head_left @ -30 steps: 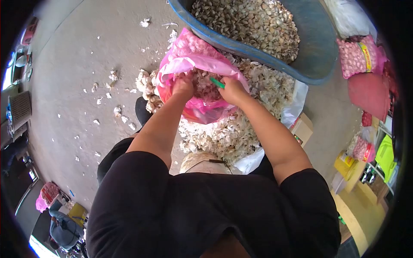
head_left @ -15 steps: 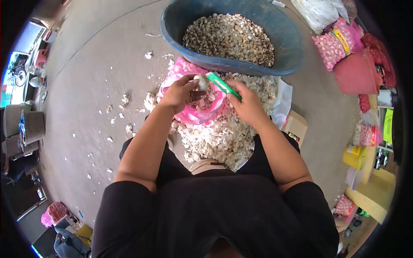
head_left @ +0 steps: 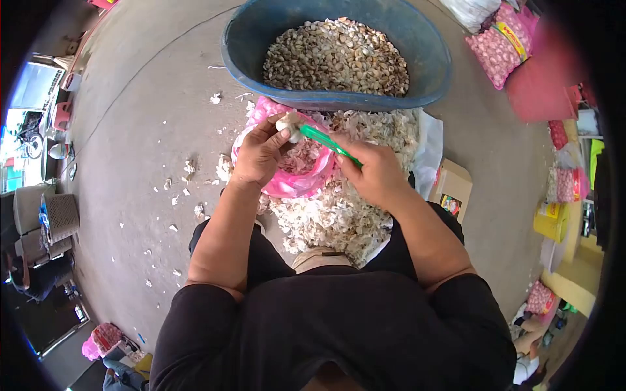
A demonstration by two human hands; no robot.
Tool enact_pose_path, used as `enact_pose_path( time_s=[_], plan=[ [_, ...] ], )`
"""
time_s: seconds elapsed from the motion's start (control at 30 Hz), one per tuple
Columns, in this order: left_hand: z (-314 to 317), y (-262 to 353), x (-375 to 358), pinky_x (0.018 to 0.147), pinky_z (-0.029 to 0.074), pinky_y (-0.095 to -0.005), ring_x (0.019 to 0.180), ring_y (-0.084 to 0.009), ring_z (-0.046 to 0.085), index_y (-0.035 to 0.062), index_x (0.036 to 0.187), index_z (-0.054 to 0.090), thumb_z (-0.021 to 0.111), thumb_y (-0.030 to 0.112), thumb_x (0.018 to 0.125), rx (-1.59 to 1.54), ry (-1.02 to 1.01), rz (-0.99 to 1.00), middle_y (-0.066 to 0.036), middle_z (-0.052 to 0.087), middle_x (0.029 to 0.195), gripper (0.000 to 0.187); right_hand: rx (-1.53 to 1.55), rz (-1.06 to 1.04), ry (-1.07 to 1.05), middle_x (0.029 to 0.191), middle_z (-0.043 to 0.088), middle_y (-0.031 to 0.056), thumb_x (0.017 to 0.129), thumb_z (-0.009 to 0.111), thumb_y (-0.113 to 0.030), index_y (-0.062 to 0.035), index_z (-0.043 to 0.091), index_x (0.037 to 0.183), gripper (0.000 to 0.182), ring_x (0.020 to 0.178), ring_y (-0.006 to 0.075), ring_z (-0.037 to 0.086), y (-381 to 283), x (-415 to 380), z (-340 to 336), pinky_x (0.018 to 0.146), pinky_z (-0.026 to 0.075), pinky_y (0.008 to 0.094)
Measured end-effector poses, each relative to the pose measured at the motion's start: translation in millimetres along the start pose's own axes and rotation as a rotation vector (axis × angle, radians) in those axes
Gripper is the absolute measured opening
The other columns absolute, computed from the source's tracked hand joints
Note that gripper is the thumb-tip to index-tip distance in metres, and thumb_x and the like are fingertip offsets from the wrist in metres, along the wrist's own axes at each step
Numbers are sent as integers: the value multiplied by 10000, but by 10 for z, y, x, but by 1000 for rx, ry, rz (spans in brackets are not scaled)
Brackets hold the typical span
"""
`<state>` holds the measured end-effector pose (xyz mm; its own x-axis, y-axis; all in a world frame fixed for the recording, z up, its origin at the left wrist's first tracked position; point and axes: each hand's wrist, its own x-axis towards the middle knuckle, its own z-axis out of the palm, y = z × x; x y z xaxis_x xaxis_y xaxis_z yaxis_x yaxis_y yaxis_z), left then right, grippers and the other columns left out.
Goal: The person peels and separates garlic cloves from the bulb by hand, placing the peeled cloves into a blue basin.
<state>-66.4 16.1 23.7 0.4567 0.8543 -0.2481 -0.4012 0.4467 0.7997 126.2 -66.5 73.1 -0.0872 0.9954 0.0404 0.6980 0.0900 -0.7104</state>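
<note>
My left hand [head_left: 258, 155] pinches a whitish garlic bulb [head_left: 289, 126] above an open pink plastic bag [head_left: 287, 188]. In my right hand [head_left: 373, 171] is a slim green cutter knife [head_left: 330, 143], its far end against the bulb's right side. No blade can be made out. Reddish and pale skins [head_left: 301, 159] fill the bag's mouth. Beneath and beside it, a heap of papery garlic skins [head_left: 329, 225] spreads between my legs. Beyond both hands stands a large blue tub [head_left: 339, 101] holding many loose garlic cloves [head_left: 336, 55].
A white sheet [head_left: 427, 146] and a cardboard box [head_left: 452, 186] lie to the right. Pink net bags of garlic [head_left: 494, 52] sit near a red tub [head_left: 538, 94]. Garlic scraps [head_left: 189, 168] dot the floor at left. Other people [head_left: 527, 345] show at the lower edges.
The cutter knife has turned and its far end has come against the bulb. My left hand has tilted the bulb and shifted slightly left. The whole view has also shifted a little.
</note>
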Motion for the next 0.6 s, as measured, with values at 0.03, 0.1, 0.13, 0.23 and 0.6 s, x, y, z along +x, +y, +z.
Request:
enact_pose_path(
  time_s=[0.03,0.1,0.13,0.23,0.6],
  plan=[
    [-23,40,15,806,453,-338,951,-215,527,-41,1140,409,549,187,802,-39,9,-7,-125,525,1035,431,-103,40,-78,929,592,144,743,557,-79,-113,536,1074,333,672,261,595,40,9,-118,615,470,312],
    [-80,103,84,801,461,-337,928,-215,540,-55,1143,400,525,215,818,-70,-30,-75,-136,533,1013,440,-90,87,-84,931,597,129,743,557,-79,-129,546,1072,333,661,253,594,213,52,-180,605,466,305],
    [-97,151,104,798,464,-336,911,-215,548,-61,1146,395,510,228,826,-62,-76,-129,-141,537,1001,446,24,87,-10,934,599,121,745,556,-78,-134,551,1070,329,667,248,596,312,71,-160,604,464,303],
    [-30,189,106,678,484,-305,784,-181,565,-31,1093,455,424,274,873,-62,-173,-273,-119,554,952,378,308,-16,102,936,601,115,741,559,-59,-138,567,1056,325,689,226,600,373,164,-104,609,459,292],
    [-178,72,175,705,473,-308,864,-189,545,-34,1133,417,414,287,874,20,-161,-265,-116,538,1001,413,-11,-84,-178,900,614,131,740,547,-8,-62,558,1057,322,673,176,596,304,205,-315,600,446,262]
  ],
)
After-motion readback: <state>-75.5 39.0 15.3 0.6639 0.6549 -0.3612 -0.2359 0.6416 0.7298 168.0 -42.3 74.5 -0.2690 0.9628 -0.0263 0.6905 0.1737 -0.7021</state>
